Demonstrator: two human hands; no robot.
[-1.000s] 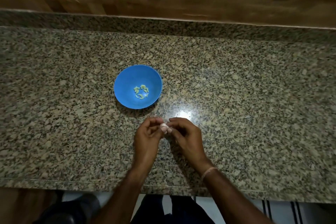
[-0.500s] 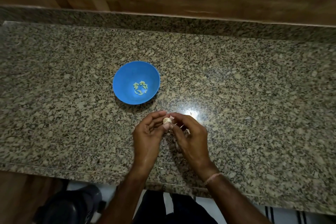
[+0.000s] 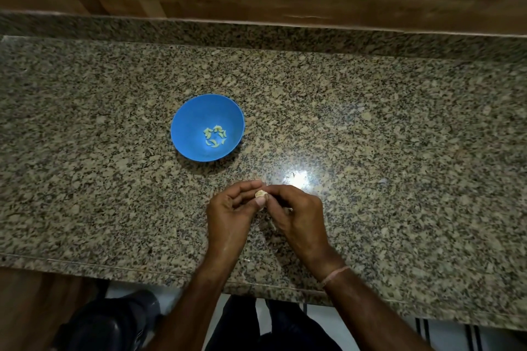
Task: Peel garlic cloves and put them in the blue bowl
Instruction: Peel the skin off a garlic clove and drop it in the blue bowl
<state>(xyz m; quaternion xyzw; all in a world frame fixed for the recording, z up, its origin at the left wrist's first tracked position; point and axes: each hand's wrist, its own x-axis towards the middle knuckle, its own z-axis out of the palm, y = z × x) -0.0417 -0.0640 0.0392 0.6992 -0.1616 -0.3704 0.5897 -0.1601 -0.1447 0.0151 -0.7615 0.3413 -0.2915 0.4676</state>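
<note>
Pale yellowish garlic clove (image 3: 260, 194) in the pinching grip of left hand (image 3: 228, 215) and right hand (image 3: 298, 215)

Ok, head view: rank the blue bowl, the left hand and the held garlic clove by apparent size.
1. blue bowl, narrowly; left hand is nearer the camera, so unsure.
2. left hand.
3. garlic clove, far smallest, partly hidden.

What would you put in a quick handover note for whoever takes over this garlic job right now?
Left hand and right hand: both pinch one garlic clove just above the counter.
Blue bowl: on the counter beyond the hands, slightly left.
Done: several peeled cloves lie in the bowl's bottom.
Left: finish peeling the held clove (how much skin remains is too small to tell), then drop it in the bowl.
</note>
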